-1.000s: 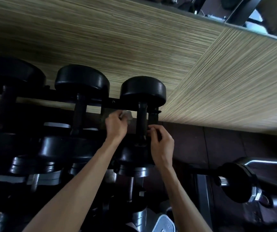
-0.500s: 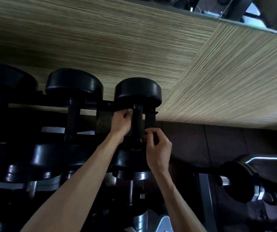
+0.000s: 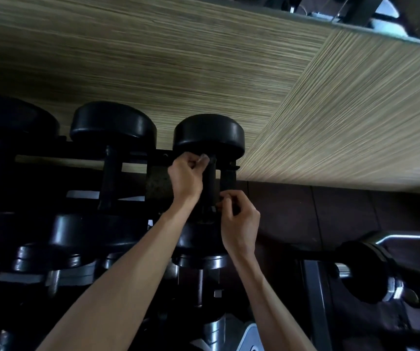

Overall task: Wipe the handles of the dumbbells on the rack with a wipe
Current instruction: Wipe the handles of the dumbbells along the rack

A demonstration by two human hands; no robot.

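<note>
The rightmost black dumbbell (image 3: 209,134) sits on the top row of the rack (image 3: 158,155). Its dark handle (image 3: 210,183) runs between my two hands. My left hand (image 3: 185,177) is at the far end of the handle, just under the round head, and grips a small pale wipe (image 3: 202,158) against it. My right hand (image 3: 239,219) is at the near end of the handle, with fingers curled and fingertips pinched at the bar. What the fingertips pinch is hidden.
Two more black dumbbells (image 3: 114,127) stand to the left on the same row, with chrome-ended ones (image 3: 59,259) on the row below. A wood-grain wall (image 3: 204,72) rises behind. Another dumbbell (image 3: 363,272) lies at the right on the dark floor.
My left hand has slid with the wipe along the handle up to the far head of the dumbbell. The right hand stays at the near end.
</note>
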